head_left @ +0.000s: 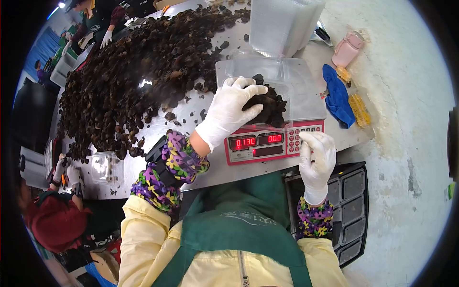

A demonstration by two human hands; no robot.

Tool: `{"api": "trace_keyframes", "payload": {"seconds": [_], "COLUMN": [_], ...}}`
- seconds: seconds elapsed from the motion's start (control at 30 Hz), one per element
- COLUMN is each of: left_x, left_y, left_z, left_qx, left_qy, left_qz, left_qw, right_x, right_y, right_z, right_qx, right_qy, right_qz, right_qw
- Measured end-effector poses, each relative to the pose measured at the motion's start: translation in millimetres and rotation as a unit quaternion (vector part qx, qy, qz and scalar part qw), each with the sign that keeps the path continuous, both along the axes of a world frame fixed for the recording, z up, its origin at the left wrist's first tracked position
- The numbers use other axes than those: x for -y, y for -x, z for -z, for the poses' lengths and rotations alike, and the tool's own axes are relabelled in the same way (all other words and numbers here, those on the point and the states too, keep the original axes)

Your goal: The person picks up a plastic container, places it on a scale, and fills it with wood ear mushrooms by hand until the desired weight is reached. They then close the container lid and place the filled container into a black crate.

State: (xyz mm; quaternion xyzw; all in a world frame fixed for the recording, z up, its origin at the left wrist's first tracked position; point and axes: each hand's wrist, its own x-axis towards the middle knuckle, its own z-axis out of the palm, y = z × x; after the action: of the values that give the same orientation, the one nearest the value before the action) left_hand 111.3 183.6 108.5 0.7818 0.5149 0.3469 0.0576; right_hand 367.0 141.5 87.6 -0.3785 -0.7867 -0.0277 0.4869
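My left hand (232,107), in a white glove, reaches over a clear plastic box on the scale. Its thumb and fingers curve around dark, curled wood ear mushrooms (271,109) in the box (287,93). The box stands on the metal plate of a red-framed digital scale (260,146), whose red digits read 0.130 and 0.00. Right of the keypad, my gloved right hand (318,165) is raised with thumb and fingertips drawn together. Whatever lies between those fingertips, if anything, is too small to make out.
A large heap of wood ear mushrooms (143,71) covers the table's left side. Stacked clear boxes (282,26) stand behind the scale. A pink bottle (349,49) and blue cloth (337,95) lie rightward; a black crate (351,210) sits below. Co-workers' gloved hands (74,176) work at left.
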Motion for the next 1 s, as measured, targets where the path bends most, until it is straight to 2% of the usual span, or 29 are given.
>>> {"api": "trace_keyframes", "payload": {"seconds": [0.07,0.13,0.2,0.27,0.4,0.47,0.53,0.6,0.67,0.77,0.87,0.97,1.0], "left_x": [4,10,15,21,22,24,24,17,21,35,67,95,98], "left_y": [0,4,13,19,27,26,20,15,8,8,26,77,102], "left_z": [-3,-4,0,3,18,20,25,35,27,26,36,54,74], "left_qx": [-0.018,0.017,0.048,0.155,0.167,0.126,-0.019,-0.015,-0.009,0.091,0.208,0.169,0.118], "left_qy": [0.018,-0.006,0.004,0.031,0.022,0.044,0.074,0.048,0.037,-0.018,-0.04,-0.013,-0.036], "left_qz": [0.0,-0.048,-0.043,-0.042,-0.048,-0.05,-0.084,-0.098,-0.127,-0.134,-0.123,-0.206,-0.242], "left_qw": [1.0,0.999,0.998,0.987,0.985,0.99,0.994,0.994,0.991,0.987,0.969,0.964,0.963], "right_x": [-17,-39,-69,-98,-148,-161,-167,-163,-145,-120,-97,-82,-80], "right_y": [1,6,16,31,71,81,89,90,84,66,47,27,24], "right_z": [-6,-16,-22,-27,-16,-9,-9,-15,-34,-40,-35,-29,-28], "right_qx": [0.006,0.033,0.051,0.068,0.127,0.148,0.208,0.156,0.166,0.134,0.162,0.14,0.142], "right_qy": [0.0,0.03,0.036,0.04,0.064,0.071,0.075,0.039,0.025,0.022,0.02,0.024,0.03], "right_qz": [-0.007,-0.019,-0.047,-0.08,-0.121,-0.147,-0.149,-0.142,-0.104,-0.107,-0.106,-0.102,-0.101], "right_qw": [1.0,0.999,0.997,0.994,0.982,0.975,0.964,0.977,0.98,0.985,0.981,0.985,0.984]}}
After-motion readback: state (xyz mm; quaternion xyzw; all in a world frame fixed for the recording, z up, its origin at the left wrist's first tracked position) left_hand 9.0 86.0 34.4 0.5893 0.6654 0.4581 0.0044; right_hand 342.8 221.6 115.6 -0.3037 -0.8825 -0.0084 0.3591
